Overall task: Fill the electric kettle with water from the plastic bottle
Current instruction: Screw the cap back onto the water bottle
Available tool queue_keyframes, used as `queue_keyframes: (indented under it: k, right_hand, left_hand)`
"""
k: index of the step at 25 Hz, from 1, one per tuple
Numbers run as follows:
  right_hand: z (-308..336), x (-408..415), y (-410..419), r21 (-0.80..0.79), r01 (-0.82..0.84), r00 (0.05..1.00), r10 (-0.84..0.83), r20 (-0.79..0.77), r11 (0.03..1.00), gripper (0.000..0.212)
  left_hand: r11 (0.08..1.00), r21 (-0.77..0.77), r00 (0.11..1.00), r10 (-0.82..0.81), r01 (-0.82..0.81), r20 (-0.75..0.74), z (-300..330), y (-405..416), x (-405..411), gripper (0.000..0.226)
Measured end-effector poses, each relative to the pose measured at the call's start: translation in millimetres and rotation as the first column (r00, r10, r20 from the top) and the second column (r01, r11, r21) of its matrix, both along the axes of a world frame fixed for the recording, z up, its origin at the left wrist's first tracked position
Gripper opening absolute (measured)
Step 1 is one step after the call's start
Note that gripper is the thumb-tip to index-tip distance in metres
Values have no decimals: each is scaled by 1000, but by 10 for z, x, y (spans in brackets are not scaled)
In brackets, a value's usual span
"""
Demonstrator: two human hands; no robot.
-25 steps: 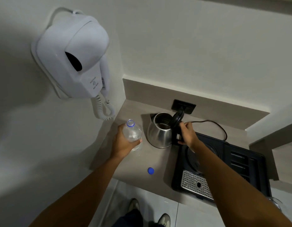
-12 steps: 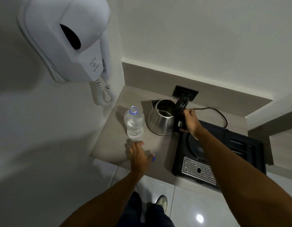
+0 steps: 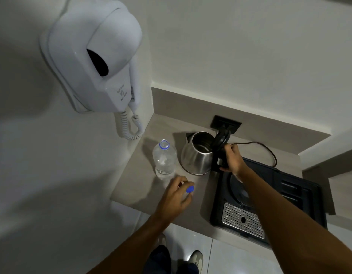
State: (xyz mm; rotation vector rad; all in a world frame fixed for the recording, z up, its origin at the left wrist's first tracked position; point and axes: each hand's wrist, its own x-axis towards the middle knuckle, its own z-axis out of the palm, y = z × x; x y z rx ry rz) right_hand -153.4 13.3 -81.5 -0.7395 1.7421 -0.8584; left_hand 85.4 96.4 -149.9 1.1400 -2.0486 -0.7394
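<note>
Centre frame, right hand (image 3: 230,161) grips the kettle (image 3: 199,155) handle, steadying it, lid open; left hand (image 3: 176,198) pinches the cap (image 3: 190,189) beside the uncapped bottle (image 3: 164,160).

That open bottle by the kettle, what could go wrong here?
The plastic bottle stands uncapped, close to the left hand holding the blue cap; a bump might tip it. The kettle has its lid up and sits near the wall socket, so spilled water may reach it.
</note>
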Motion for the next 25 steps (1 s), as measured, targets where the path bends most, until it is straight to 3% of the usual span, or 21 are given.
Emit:
queue_keyframes:
  k: [3,6,9,14,19,25]
  right_hand:
    - [16,-4,19,-3,-9,1000,9,20,1000,41]
    - [45,-11,38,-9,-23,999,24,36,1000,41]
    - [82,-6,40,3,-23,998,23,59,1000,44]
    - [116,-4,56,10,-19,998,19,55,1000,43]
    - [127,-12,69,3,-53,997,53,50,999,36]
    - [121,-33,48,19,-85,995,84,54,996,38]
  left_hand:
    - [942,-185,945,235,-278,-228,555,-386,168,25]
    - [845,-273,887,431,-460,-164,936,-739,368,30]
    - [890,-216,909,417,-402,25,1046,-845,396,30]
    - [950,-108,941,306,-293,143,1161,-872,439,29]
    - [966,-138,899,253,-217,357,1337,-930,523,28]
    - [961,-186,851,267,-203,452,1426,-978,489,27]
